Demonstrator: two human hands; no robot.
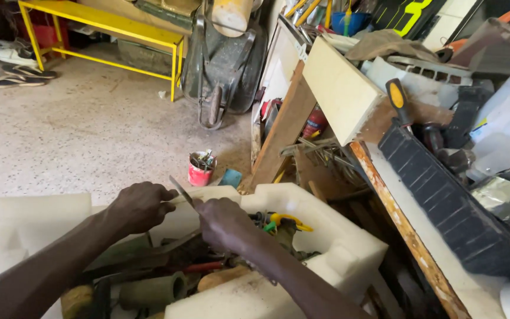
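Note:
Both my hands hover over a white foam box [326,236] filled with tools. My left hand [140,205] and my right hand [222,221] are closed on the two ends of a thin flat metal blade [181,190], which slants up to the left between them. Below my hands lie several tools: green cylinders [151,289], a red-handled tool [205,267] and a yellow-and-green clamp [284,221].
A red tin of small parts [200,168] stands on the speckled floor. Right of the box are leaning wooden boards [284,127] and a cluttered bench with a yellow-handled screwdriver [398,100]. A yellow metal frame [107,26] and a wheelbarrow [222,65] stand farther back.

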